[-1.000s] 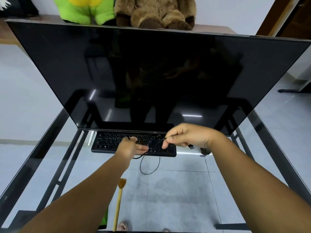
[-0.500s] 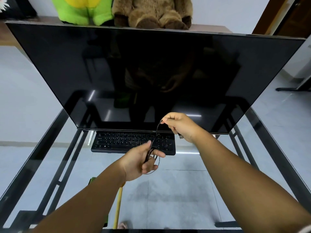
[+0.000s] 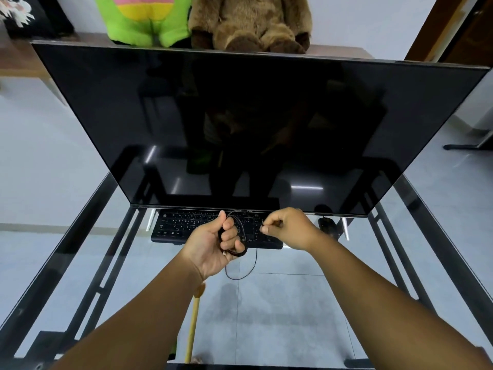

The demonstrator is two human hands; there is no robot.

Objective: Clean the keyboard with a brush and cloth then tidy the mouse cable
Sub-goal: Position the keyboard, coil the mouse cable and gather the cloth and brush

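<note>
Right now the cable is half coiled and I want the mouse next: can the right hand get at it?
Probably yes. The mouse lies on the glass just beside the right hand, nothing between, but that hand pinches the cable and must let go.

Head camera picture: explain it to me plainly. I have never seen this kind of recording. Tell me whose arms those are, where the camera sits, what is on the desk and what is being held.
There is no machine here. A person wears one camera on the head, looking forward and down, so the two arms are their own. The left hand grips coils of a thin black cable, and a loop hangs below. The right hand pinches the same cable further along. Under them is a glass desk with a black keyboard, a black mouse to its right and a large dark monitor. Two plush toys sit behind the monitor.
</note>
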